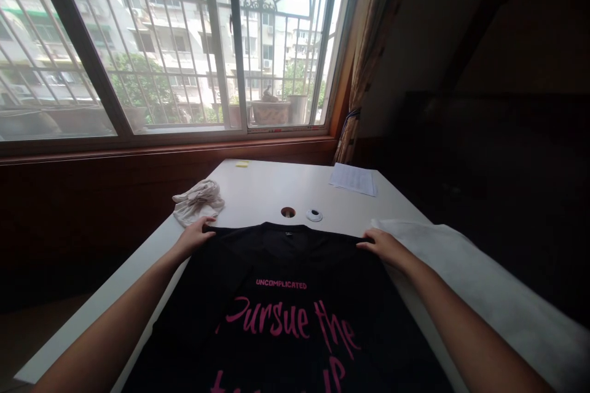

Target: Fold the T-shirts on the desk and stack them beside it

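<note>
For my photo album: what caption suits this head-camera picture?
Left hand and right hand hold a black T-shirt flat on a white table near a window.

"UNCOMPLICATED" and "Pursue the" in pink on black T-shirt (276, 258)

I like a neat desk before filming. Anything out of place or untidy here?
Two small things: the round cap lies beside the open hole in the table, not in it, and a pale cloth sits crumpled by the left hand.

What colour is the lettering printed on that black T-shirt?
Pink. The lettering stands out against the black T-shirt, seen best in the head view.
</note>
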Demonstrator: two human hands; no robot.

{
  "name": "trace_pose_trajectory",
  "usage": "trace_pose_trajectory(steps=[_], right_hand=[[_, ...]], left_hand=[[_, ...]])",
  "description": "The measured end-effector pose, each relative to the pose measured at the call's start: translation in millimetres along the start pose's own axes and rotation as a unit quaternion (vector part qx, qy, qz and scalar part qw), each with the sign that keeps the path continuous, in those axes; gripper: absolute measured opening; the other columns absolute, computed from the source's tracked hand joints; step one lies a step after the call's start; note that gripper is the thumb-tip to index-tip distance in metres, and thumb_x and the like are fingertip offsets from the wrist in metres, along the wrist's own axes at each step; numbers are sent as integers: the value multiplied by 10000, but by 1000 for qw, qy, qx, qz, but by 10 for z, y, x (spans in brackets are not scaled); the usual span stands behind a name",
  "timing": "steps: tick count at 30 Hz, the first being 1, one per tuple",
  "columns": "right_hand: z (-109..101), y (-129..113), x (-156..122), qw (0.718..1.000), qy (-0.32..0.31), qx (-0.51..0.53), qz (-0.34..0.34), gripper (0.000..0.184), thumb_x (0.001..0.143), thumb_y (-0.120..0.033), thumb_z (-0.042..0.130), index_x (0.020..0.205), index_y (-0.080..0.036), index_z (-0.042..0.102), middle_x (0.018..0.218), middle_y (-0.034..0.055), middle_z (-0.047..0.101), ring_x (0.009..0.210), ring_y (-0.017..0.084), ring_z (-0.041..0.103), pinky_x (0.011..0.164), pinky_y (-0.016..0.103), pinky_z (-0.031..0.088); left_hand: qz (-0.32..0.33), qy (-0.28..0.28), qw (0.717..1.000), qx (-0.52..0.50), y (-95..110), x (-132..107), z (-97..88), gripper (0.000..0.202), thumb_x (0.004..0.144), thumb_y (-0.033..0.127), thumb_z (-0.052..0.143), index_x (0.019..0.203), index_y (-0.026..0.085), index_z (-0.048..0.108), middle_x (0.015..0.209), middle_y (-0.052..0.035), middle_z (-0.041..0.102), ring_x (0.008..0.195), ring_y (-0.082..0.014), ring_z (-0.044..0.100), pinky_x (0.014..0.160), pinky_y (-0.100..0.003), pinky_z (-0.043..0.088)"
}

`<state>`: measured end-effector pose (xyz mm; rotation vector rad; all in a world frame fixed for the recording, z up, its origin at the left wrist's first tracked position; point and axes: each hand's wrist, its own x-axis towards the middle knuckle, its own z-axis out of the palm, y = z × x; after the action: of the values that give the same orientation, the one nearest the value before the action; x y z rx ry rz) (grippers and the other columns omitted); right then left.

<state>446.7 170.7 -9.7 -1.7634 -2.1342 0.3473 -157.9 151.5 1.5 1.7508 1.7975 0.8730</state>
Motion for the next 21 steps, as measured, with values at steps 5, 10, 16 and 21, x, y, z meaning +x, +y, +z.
trace_pose_trajectory(steps=[5, 10, 16, 21], right_hand=[[-37, 96, 85, 999, 29, -43, 0, 183, 805, -405, 663, 733, -236, 653, 878, 64, 702, 855, 234, 660, 738, 310, 466], [-87, 160, 197, 992, 71, -98, 17, 175, 842, -399, 641, 795, -232, 664, 933, 83, 692, 934, 255, 640, 815, 335, 458], [-40, 59, 211, 978, 114, -158, 67, 181, 880, -378, 618, 922, -222, 702, 1057, 115, 673, 1024, 293, 592, 850, 388, 458], [109, -243, 184, 976, 119, -172, 53, 268, 936, -300, 528, 1126, -219, 699, 1186, 150, 632, 1113, 310, 555, 942, 424, 453]], left_hand=[[0, 25, 999, 30, 72, 169, 18, 433, 723, 367, 655, 1125, 205, 657, 919, -39, 732, 976, -301, 694, 879, -399, 532], [34, 59, 995, 72, 238, 441, 95, 354, 779, 310, 631, 1110, 188, 664, 1031, -74, 733, 1019, -287, 680, 905, -375, 517], [82, 92, 981, 148, 373, 638, 329, 303, 821, 207, 573, 1102, 168, 679, 1093, -118, 704, 1080, -313, 646, 989, -427, 481], [164, 55, 964, 203, 461, 541, 626, 367, 946, 252, 479, 1252, 155, 657, 1320, -160, 608, 1312, -333, 497, 1158, -469, 331]])
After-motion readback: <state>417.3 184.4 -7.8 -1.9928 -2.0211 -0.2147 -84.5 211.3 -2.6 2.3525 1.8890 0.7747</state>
